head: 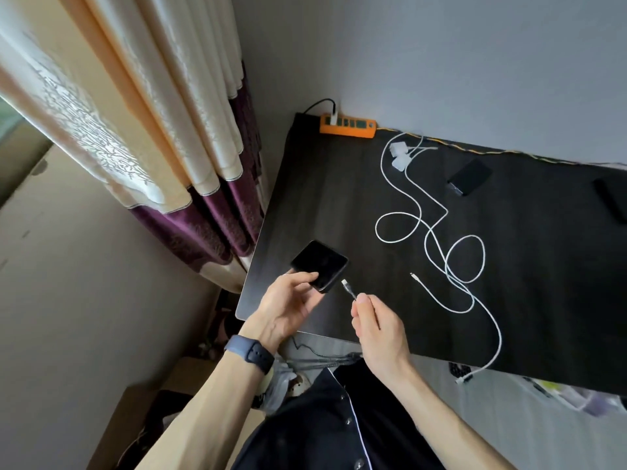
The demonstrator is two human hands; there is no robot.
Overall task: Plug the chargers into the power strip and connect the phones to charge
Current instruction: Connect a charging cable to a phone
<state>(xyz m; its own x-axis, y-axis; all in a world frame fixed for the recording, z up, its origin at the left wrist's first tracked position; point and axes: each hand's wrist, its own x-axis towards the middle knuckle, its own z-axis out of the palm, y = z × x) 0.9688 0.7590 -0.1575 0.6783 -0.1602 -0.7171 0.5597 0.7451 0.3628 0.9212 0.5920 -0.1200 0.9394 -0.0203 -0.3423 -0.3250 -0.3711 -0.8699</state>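
Observation:
My left hand (291, 305) grips a black phone (319, 264) by its near end, just above the dark table's (543, 300) front left corner. My right hand (375, 322) pinches a dark cable whose metal connector (346, 286) points at the phone's near edge, a small gap away. An orange power strip (347, 124) lies at the back by the wall, with one white plug and a black cord in its left socket. Two white charger bricks (398, 154) sit in front of it, their white cables (441, 239) looping across the table. A second dark phone (470, 176) lies further right.
A third dark object (610, 198) lies at the table's right edge. One white cable end (463, 379) hangs over the front edge. Curtains (152, 130) hang to the left. A cardboard box (135, 418) stands on the floor below my left arm.

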